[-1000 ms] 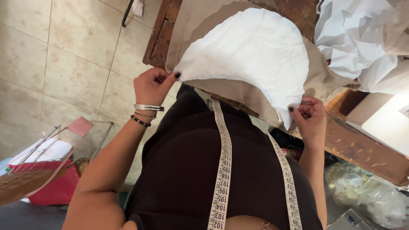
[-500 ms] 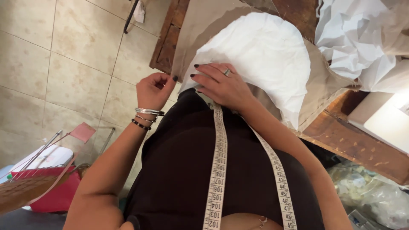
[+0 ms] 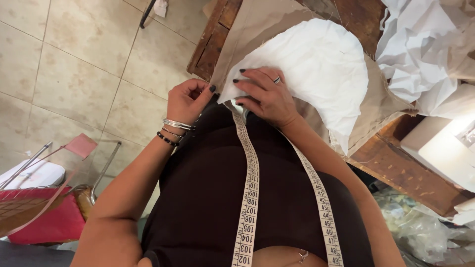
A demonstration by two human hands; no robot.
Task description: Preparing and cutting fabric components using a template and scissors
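Note:
A rounded white fabric piece (image 3: pixel 316 64) lies on tan cloth (image 3: pixel 257 24) spread over a worn wooden table (image 3: pixel 396 163). My right hand (image 3: pixel 264 94), with a ring and dark nails, lies flat with spread fingers on the near left edge of the white piece. My left hand (image 3: pixel 188 101), wearing bangles at the wrist, pinches the near corner of the tan cloth at the table's edge. A cream measuring tape (image 3: pixel 250 198) hangs down over my dark top.
Crumpled white paper or cloth (image 3: pixel 425 54) is heaped at the table's right end. A white box-like object (image 3: pixel 440 148) sits at the right edge. Plastic bags (image 3: pixel 420 227) lie below. A red item with a wire rack (image 3: pixel 39 217) stands on the tiled floor at left.
My right hand has left the right edge of the cloth and crossed to the left, now pressing flat on the white piece near my left hand. The left hand stayed in place.

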